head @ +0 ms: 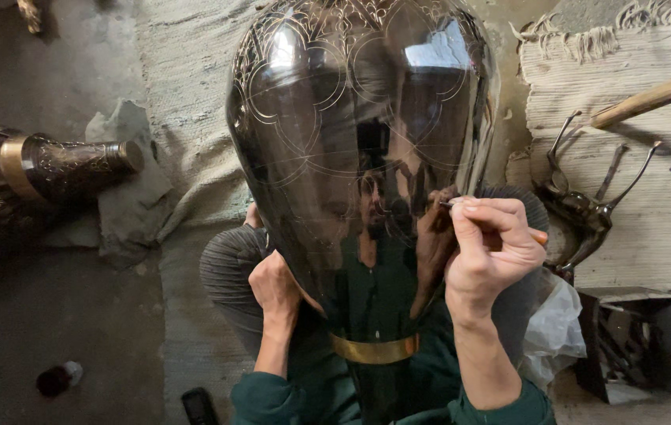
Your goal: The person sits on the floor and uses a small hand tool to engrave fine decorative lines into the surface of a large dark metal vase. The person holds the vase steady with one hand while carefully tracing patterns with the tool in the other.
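A large dark polished metal vase (335, 134) with fine engraved lobed patterns fills the middle of the view, its narrow neck with a brass band (375, 350) toward me. My left hand (274, 287) is curled against the vase's lower left side, steadying it. My right hand (487, 248) pinches a thin orange-handled engraving tool (538, 235), its tip touching the vase's right side. The vase lies on a ribbed grey cushion (229, 267). Green sleeves show at the bottom.
Another engraved vase with a brass band (44, 169) lies at the left. Metal dividers and tongs (587, 208) and a wooden handle (650, 98) rest on woven matting at right. A dark metal box (635, 342), crumpled plastic (552, 330) and a small bottle (58, 378) are nearby.
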